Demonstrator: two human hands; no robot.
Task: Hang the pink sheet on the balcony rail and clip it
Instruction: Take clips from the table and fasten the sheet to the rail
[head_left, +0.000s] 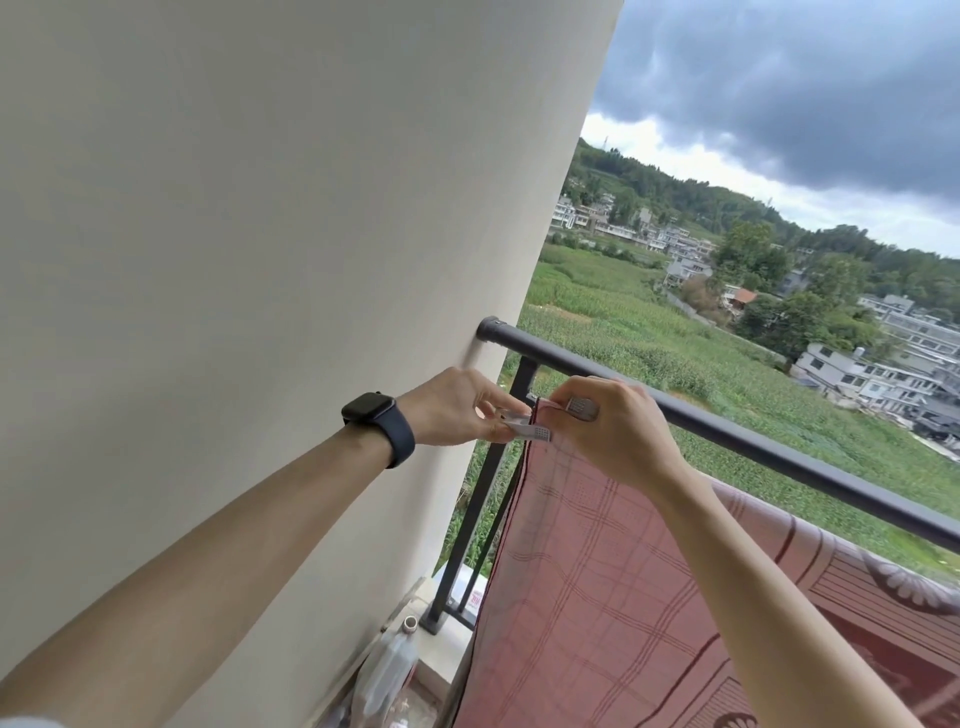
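Pinching a clip (524, 425) in the left hand (457, 410), its mouth against the corner of the pink sheet (597, 571) gripped by the right hand (618, 436), rail (753, 441) just beyond.

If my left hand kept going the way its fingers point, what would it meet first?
The clip the left hand pinches; just beyond, likely the pink sheet in the right hand.

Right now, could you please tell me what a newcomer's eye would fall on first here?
The left hand pinches a pale clip against the top corner of the pink sheet, which the right hand grips, mid-frame. Just beyond runs the dark balcony rail, with heavy grey clouds upper right.
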